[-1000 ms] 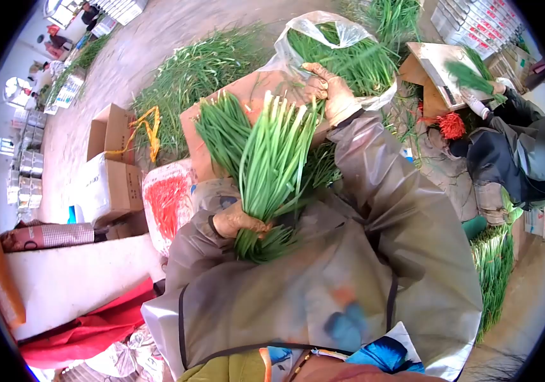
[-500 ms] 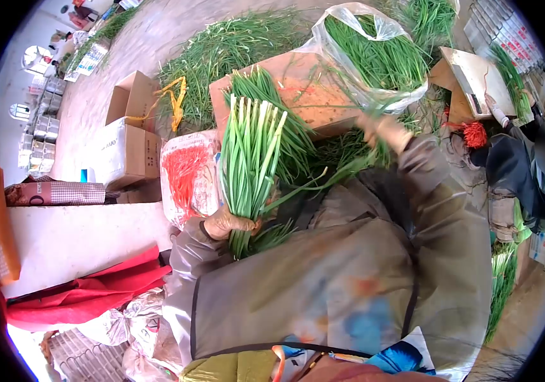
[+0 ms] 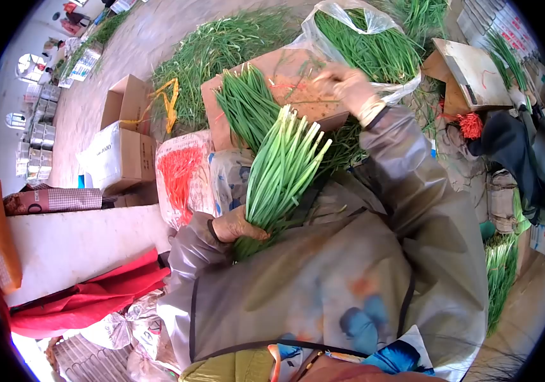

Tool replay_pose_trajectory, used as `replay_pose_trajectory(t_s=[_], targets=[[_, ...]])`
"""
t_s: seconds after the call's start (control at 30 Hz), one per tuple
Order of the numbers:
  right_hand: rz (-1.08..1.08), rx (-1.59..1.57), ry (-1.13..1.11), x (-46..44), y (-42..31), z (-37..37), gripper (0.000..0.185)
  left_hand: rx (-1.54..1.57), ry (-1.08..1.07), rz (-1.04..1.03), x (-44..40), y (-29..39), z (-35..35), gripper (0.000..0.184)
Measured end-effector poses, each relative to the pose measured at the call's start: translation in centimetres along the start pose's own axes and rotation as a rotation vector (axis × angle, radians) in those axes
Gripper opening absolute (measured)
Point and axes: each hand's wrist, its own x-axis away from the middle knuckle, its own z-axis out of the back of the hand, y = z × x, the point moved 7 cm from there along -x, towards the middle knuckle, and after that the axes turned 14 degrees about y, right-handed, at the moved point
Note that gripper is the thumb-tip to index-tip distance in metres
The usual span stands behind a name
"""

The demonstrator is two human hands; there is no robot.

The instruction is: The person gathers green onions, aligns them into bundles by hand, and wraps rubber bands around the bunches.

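Had a bunch of chives [image 3: 285, 169] gripped in the left hand [image 3: 240, 226], low down on the leafy part, just in front of the grey-brown smock [image 3: 304, 274]. Wrapped the fingers of that hand round the bundle, not spread out flat. Pointed the pale stem ends up and away from the body, leaning a bit to the right, well above the grip.

Held the right hand [image 3: 347, 88] farther out and off to the right, apart from the bunch, over the right side of a cardboard sheet [image 3: 311, 105] and near the clear plastic bag [image 3: 395, 92] full of more chives [image 3: 371, 51]. Seemed to bend those fingers, but couldn't honestly tell through the blur if pinching anything or just loosely curled.

Had another pile of chives [image 3: 247, 105] lying on the left part of the cardboard, just beyond the held bunch and between both hands, more or less. Also had red ties [image 3: 180, 175] on a white sack [image 3: 165, 200] over to the left, past the left hand, beside a clear bag with blue marks [image 3: 226, 181].
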Motion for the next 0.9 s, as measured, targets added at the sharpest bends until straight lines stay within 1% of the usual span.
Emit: replay_pose_trajectory(t_s=[0.03,0.07,0.1,0.17,0.2,0.23,0.3,0.33,0.37,0.4,0.43,0.47,0.5,0.53,0.57,0.6,0.63,0.7,0.73,0.77,0.8,0.83,0.87,0.9], targets=[[-0.116,-0.098,0.058,-0.2,0.3,1.1,0.022,0.009,0.004,0.0,0.2,0.1,-0.2,0.051],[-0.275,-0.25,-0.004,0.8,0.7,0.9,0.025,0.018,0.023,0.015,0.5,0.3,-0.2,0.053],[-0.277,-0.249,-0.008,1.7,-0.1,0.1,0.025,0.022,0.025,0.015,0.3,0.1,0.2,0.053],[-0.165,-0.043,-0.37,4.1,-1.5,-4.1,0.028,-0.026,0.009,0.072,-0.3,-1.2,0.8,0.052],[-0.146,0.003,-0.452,4.6,-1.1,-4.7,0.029,-0.111,0.014,-0.026,-0.8,-0.9,0.7,0.059],[-0.135,0.137,-0.412,4.4,-0.8,-3.9,0.024,-0.101,0.012,-0.021,-0.9,-0.9,0.7,0.059],[0.016,0.07,-0.208,3.4,-2.4,-1.4,0.015,-0.675,0.42,-0.38,0.0,2.0,2.8,0.068],[0.093,0.276,-0.012,2.5,-2.7,0.8,0.009,-0.969,0.591,-0.15,1.6,3.8,2.6,0.07],[0.0,0.205,0.069,1.7,-0.8,3.2,0.01,-0.96,0.6,-0.144,1.8,3.3,2.9,0.07],[-0.208,0.001,0.203,1.8,0.1,5.2,0.01,-1.112,0.798,-0.169,2.6,3.6,4.1,0.065],[-0.299,0.141,0.222,1.8,2.8,7.0,0.015,-1.265,0.997,-0.192,3.5,3.8,5.2,0.061],[-0.127,0.704,0.061,2.4,3.7,6.8,0.017,-1.323,1.124,-0.247,3.8,3.5,6.1,0.057],[0.064,1.256,-0.11,3.3,4.5,6.3,0.019,-1.326,1.127,-0.241,3.7,3.1,6.5,0.057],[0.066,1.252,-0.109,3.8,4.8,6.7,0.019,-1.306,1.231,-0.379,4.0,3.7,6.6,0.054],[0.068,1.149,-0.021,4.1,4.7,7.5,0.021,-1.278,1.331,-0.52,4.5,4.3,6.6,0.052],[0.071,1.047,0.063,4.2,3.8,7.7,0.023,-1.286,1.334,-0.563,4.6,4.3,6.6,0.05],[-0.159,0.783,0.164,4.0,4.0,8.8,0.017,-1.282,1.338,-0.56,4.3,4.1,6.8,0.05],[0.055,0.521,0.217,4.4,1.1,7.0,0.011,-1.255,1.362,-0.535,4.0,3.5,7.0,0.052],[0.155,0.468,0.185,5.0,-2.0,4.7,0.011,-1.267,1.373,-0.516,3.9,3.9,6.6,0.056],[0.255,0.414,0.155,6.0,-4.9,2.5,0.013,-1.272,1.371,-0.522,3.6,3.7,6.7,0.056],[0.228,0.344,0.13,6.9,-4.0,1.4,0.015,-1.316,1.383,-0.526,3.2,3.3,6.8,0.057],[0.213,0.151,0.048,7.4,-5.0,-0.1,0.02,-1.359,1.395,-0.529,3.0,3.4,6.7,0.058],[0.124,0.167,0.109,7.2,-4.5,-0.1,0.022,-1.374,1.388,-0.675,3.0,3.9,6.2,0.062],[0.035,0.184,0.169,7.1,-4.0,0.0,0.024,-1.372,1.388,-0.681,3.0,4.3,5.9,0.062]])
